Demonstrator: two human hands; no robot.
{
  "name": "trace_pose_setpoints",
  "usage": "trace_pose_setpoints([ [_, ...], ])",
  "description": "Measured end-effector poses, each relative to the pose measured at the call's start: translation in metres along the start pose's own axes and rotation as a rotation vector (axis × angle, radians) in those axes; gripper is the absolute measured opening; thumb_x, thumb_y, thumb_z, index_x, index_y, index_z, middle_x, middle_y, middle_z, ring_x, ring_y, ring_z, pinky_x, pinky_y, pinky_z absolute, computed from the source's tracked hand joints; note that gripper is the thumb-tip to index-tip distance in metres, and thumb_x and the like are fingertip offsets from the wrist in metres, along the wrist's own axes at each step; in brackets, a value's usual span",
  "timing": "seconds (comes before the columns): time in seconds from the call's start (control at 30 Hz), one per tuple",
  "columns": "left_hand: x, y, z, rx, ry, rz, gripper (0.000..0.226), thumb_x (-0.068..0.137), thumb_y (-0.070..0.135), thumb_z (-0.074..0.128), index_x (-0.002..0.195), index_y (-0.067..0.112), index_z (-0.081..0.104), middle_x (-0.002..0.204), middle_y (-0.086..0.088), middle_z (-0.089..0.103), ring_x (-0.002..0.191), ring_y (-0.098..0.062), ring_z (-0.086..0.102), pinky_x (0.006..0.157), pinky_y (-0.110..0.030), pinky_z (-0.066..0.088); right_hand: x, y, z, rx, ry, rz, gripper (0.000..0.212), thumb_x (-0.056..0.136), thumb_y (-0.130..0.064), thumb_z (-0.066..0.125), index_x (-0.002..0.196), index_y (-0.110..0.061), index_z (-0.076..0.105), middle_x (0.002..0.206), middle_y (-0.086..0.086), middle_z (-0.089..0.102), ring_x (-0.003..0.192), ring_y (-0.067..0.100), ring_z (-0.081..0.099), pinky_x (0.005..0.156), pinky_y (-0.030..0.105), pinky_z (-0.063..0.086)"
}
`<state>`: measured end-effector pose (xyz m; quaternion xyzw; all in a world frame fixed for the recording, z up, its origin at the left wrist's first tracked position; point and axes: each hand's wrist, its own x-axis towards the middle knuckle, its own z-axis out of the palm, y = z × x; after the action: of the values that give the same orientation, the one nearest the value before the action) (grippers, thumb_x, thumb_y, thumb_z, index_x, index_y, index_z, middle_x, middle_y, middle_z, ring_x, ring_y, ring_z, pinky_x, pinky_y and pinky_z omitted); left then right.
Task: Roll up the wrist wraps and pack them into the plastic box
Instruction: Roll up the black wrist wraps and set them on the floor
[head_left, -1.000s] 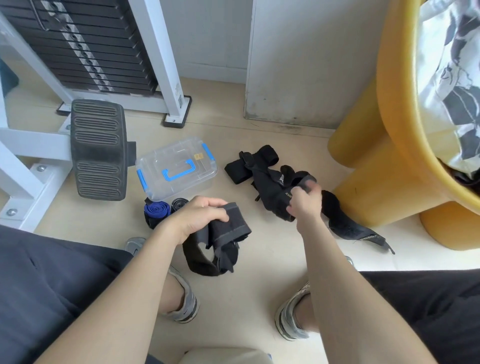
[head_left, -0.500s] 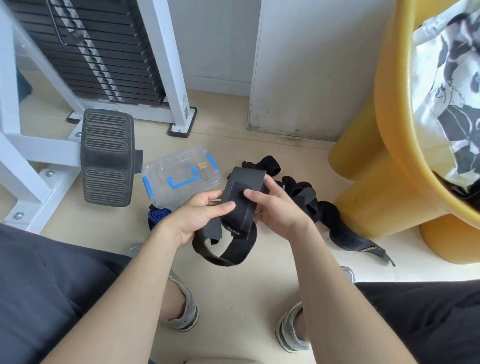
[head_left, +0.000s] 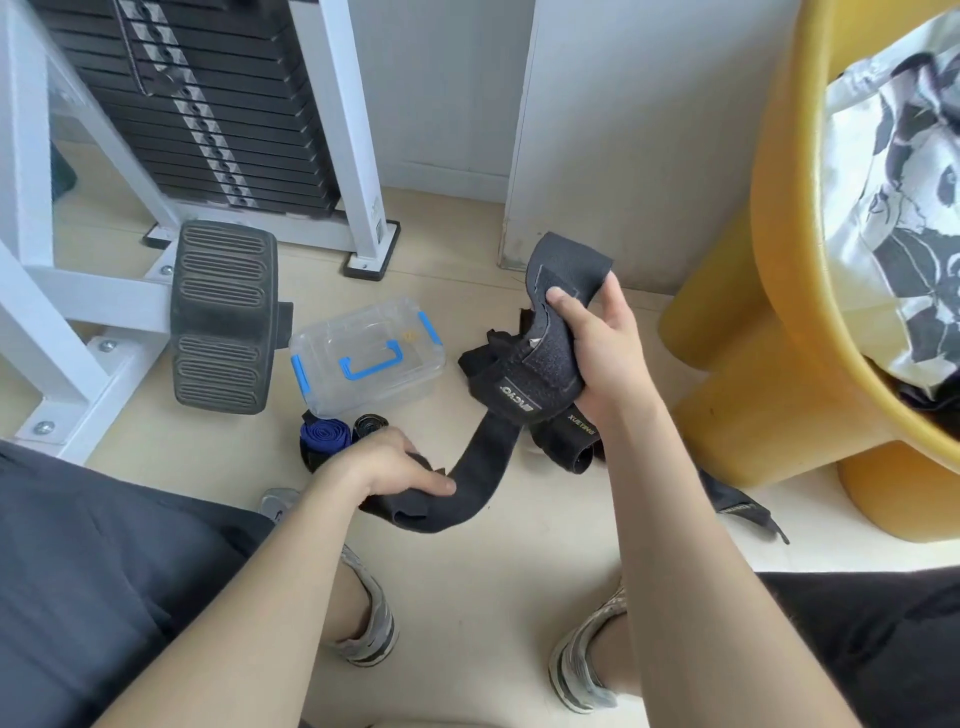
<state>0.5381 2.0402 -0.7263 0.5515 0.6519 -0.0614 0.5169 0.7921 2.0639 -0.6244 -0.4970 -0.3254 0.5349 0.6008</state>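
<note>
Held a black wrist wrap (head_left: 483, 467) stretched out above the middle of the floor (head_left: 493, 597). Gripped its wide padded end in the right hand (head_left: 597, 348), fingers curled round it and thumb on top, lifted toward the far wall. Clutched its narrow tail in the left hand (head_left: 387, 465), low and fingers closed over it. Left the plastic box (head_left: 366, 358), lid shut, on the floor at far left, just beside the black footplate (head_left: 223, 317), with a rolled blue wrap (head_left: 324, 436) and a rolled black wrap (head_left: 370, 423) at its near edge. Had bare floor open between the shoes; hemmed in on the right by the yellow stool (head_left: 753, 364). Half a second before, had both hands together on the wrap, folded; since drawn apart, strap pulled long. Could not fully make out the loose pile of wraps (head_left: 566, 447), partly covered by the held one and the right forearm.
</note>
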Motion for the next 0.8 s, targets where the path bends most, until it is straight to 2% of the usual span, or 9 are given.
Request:
trace_pose_setpoints([
  [0.1, 0.0, -0.006, 0.011, 0.274, -0.08, -0.05, 0.105, 0.051, 0.074, 0.096, 0.134, 0.015, 0.069, 0.123, -0.001, 0.075, 0.11, -0.021, 0.072, 0.099, -0.04, 0.061, 0.0, -0.007, 0.0, -0.077, -0.032, -0.073, 0.048, 0.102, -0.005, 0.071, 0.146, -0.021, 0.059, 0.127, 0.008, 0.078, 0.099, 0.026, 0.079, 0.079, 0.037, 0.064],
  [0.17, 0.003, -0.015, 0.021, 0.354, -0.09, -0.041, 0.089, 0.059, 0.068, 0.098, 0.127, 0.015, 0.076, 0.116, 0.001, 0.078, 0.105, -0.019, 0.074, 0.096, -0.037, 0.062, 0.001, -0.014, -0.002, -0.127, -0.057, -0.103, 0.066, 0.101, -0.002, 0.071, 0.158, -0.03, 0.05, 0.142, 0.004, 0.07, 0.112, 0.025, 0.077, 0.085, 0.038, 0.065],
  [0.23, 0.006, -0.023, 0.031, 0.33, -0.022, -0.016, 0.071, 0.068, 0.055, 0.1, 0.124, 0.017, 0.079, 0.12, 0.001, 0.078, 0.108, -0.018, 0.072, 0.098, -0.035, 0.06, 0.003, -0.02, -0.004, -0.203, -0.053, -0.128, 0.071, 0.101, -0.004, 0.073, 0.16, -0.036, 0.049, 0.153, -0.001, 0.061, 0.125, 0.026, 0.072, 0.098, 0.045, 0.064],
  [0.33, 0.008, -0.021, 0.039, 0.286, 0.088, 0.03, 0.061, 0.075, 0.047, 0.099, 0.123, 0.015, 0.079, 0.123, -0.003, 0.075, 0.113, -0.022, 0.07, 0.098, -0.034, 0.058, 0.005, -0.026, -0.005, -0.307, -0.018, -0.132, 0.052, 0.101, -0.018, 0.075, 0.149, -0.034, 0.063, 0.138, -0.001, 0.072, 0.119, 0.022, 0.074, 0.105, 0.047, 0.061],
  [0.43, 0.01, -0.011, 0.035, 0.177, 0.109, 0.112, 0.036, 0.079, 0.046, 0.095, 0.097, 0.017, 0.085, 0.1, -0.004, 0.081, 0.097, -0.022, 0.075, 0.075, -0.029, 0.055, 0.002, -0.025, -0.003, -0.339, 0.035, -0.101, 0.04, 0.097, -0.028, 0.08, 0.137, -0.031, 0.073, 0.124, -0.002, 0.079, 0.111, 0.017, 0.077, 0.103, 0.044, 0.062],
  [0.5, 0.009, -0.003, 0.03, 0.079, 0.115, 0.183, 0.021, 0.084, 0.044, 0.093, 0.09, 0.025, 0.086, 0.091, 0.005, 0.081, 0.092, -0.014, 0.075, 0.069, -0.024, 0.052, 0.0, -0.02, -0.003, -0.331, 0.034, -0.07, 0.04, 0.093, -0.032, 0.086, 0.132, -0.031, 0.077, 0.12, -0.003, 0.08, 0.108, 0.016, 0.079, 0.1, 0.042, 0.064],
  [0.63, 0.002, 0.012, 0.01, -0.177, 0.061, 0.261, 0.014, 0.089, 0.045, 0.089, 0.1, 0.037, 0.086, 0.102, 0.018, 0.082, 0.105, -0.004, 0.071, 0.085, -0.022, 0.052, -0.003, -0.013, -0.007, -0.275, -0.085, 0.041, 0.059, 0.081, -0.025, 0.095, 0.135, -0.035, 0.074, 0.118, 0.006, 0.08, 0.104, 0.028, 0.08, 0.093, 0.049, 0.066],
  [0.73, -0.003, 0.016, -0.004, -0.361, -0.017, 0.315, 0.016, 0.095, 0.041, 0.083, 0.11, 0.035, 0.086, 0.114, 0.013, 0.083, 0.116, -0.011, 0.074, 0.107, -0.033, 0.053, -0.004, -0.012, -0.008, -0.317, -0.159, 0.056, 0.063, 0.082, -0.016, 0.094, 0.137, -0.035, 0.072, 0.118, 0.008, 0.079, 0.105, 0.031, 0.079, 0.09, 0.05, 0.067],
  [0.8, -0.005, 0.017, -0.012, -0.465, -0.012, 0.325, 0.015, 0.098, 0.034, 0.081, 0.111, 0.029, 0.086, 0.117, 0.005, 0.083, 0.12, -0.018, 0.074, 0.11, -0.035, 0.052, -0.004, -0.012, -0.008, -0.322, -0.158, 0.05, 0.061, 0.083, -0.014, 0.093, 0.137, -0.033, 0.072, 0.12, 0.01, 0.078, 0.106, 0.034, 0.078, 0.091, 0.051, 0.067],
])
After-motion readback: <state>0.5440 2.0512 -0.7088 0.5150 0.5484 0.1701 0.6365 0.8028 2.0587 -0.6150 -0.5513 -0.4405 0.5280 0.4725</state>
